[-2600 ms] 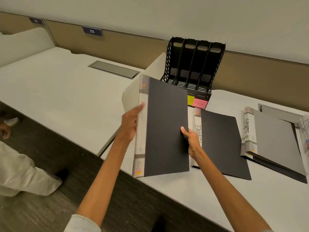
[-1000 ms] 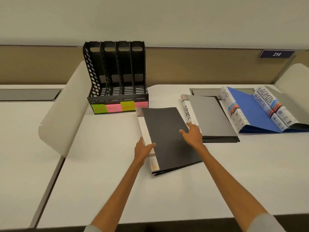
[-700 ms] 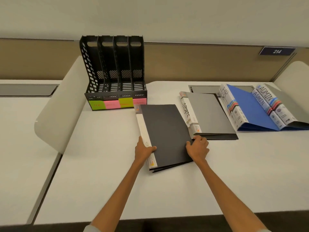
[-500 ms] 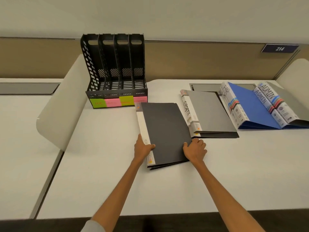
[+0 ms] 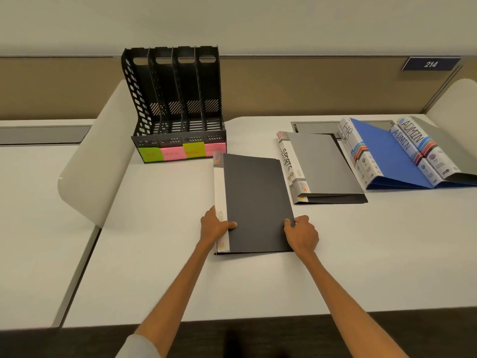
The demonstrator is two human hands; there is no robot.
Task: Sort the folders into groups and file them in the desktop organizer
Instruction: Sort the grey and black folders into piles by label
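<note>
A black folder stack (image 5: 255, 200) with a white spine lies flat mid-desk. My left hand (image 5: 215, 227) grips its spine near the lower left corner. My right hand (image 5: 302, 235) holds its lower right edge. Behind it to the left stands the black desktop organizer (image 5: 175, 104) with several empty slots and green and pink labels on its front. To the right lie grey folders marked SPORTS (image 5: 322, 164), blue folders marked HR (image 5: 382, 156) and grey folders marked ADMIN (image 5: 423, 148).
A curved white divider panel (image 5: 95, 164) rises at the left of the desk (image 5: 232, 293). A grey cable hatch (image 5: 315, 126) sits behind the SPORTS folders. A second curved panel (image 5: 456, 99) stands at the far right. The desk's front edge runs below my forearms.
I have laid the black folder on the other black one and squared the pile. My right hand slid from the cover's top to its lower right edge. The view shifted slightly.
</note>
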